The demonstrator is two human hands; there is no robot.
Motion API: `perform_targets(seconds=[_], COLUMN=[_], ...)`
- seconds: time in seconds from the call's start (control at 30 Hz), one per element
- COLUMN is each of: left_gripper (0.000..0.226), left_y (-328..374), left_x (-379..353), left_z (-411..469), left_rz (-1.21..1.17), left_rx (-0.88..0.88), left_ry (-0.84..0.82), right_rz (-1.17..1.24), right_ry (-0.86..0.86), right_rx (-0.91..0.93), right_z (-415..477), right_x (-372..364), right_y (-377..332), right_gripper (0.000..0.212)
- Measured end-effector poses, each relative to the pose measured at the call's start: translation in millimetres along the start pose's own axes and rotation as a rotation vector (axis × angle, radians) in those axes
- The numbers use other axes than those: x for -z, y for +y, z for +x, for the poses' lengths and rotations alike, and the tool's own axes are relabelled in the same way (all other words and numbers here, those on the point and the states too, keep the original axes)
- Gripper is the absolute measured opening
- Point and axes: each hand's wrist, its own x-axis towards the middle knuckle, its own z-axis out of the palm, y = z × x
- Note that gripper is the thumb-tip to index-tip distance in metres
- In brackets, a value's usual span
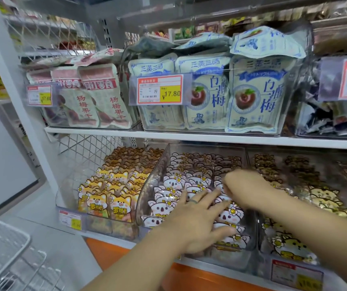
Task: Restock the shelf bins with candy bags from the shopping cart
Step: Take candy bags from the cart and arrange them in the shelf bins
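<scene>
White koala-shaped candy bags (165, 182) stand in rows inside a clear middle bin (153, 177) on the lower shelf. My left hand (193, 223), with a ring on one finger, lies flat with straight fingers pressing on the front bags. My right hand (248, 187) reaches in from the right, wrist bent, its fingers curled down onto a koala bag in the right-hand row. The fingertips are partly hidden among the bags. A corner of the white wire shopping cart (2, 246) shows at the bottom left.
A left bin holds yellow fox candy bags (118, 203); a right bin holds yellow cat bags (290, 245). The white upper shelf (105, 131) carries bins of dried plum bags (252, 97) with a price tag (160, 89). An orange base runs below.
</scene>
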Motion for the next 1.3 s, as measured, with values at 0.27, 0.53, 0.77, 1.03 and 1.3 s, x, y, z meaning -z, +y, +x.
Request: perform_targets(seconds=[0.27, 0.53, 0.77, 1.03, 1.3], left_gripper=[0.064, 0.074, 0.066, 0.044, 0.039], left_y=[-7, 2, -8, -93, -159], left_x=[-9, -13, 14, 7, -19], left_z=[13, 25, -42, -217, -391], left_rz=[0.168, 0.305, 0.091, -0.131, -0.244], left_rx=[-0.080, 0.007, 0.098, 0.468, 1.117], left_ry=[-0.028, 0.005, 0.258, 0.376, 0.601], right_rz=[-0.058, 0.109, 0.161, 0.391, 0.576], right_ry=[0.094, 0.047, 0.203, 0.188, 0.020], right_rx=[0.014, -0.080, 0.143, 0.500, 0.954], right_z=[-17, 7, -40, -50, -40], right_x=[-1, -3, 36, 61, 73], right_y=[-2, 7, -32, -182, -368], right_gripper=[0.020, 0.016, 0.028, 0.021, 0.025])
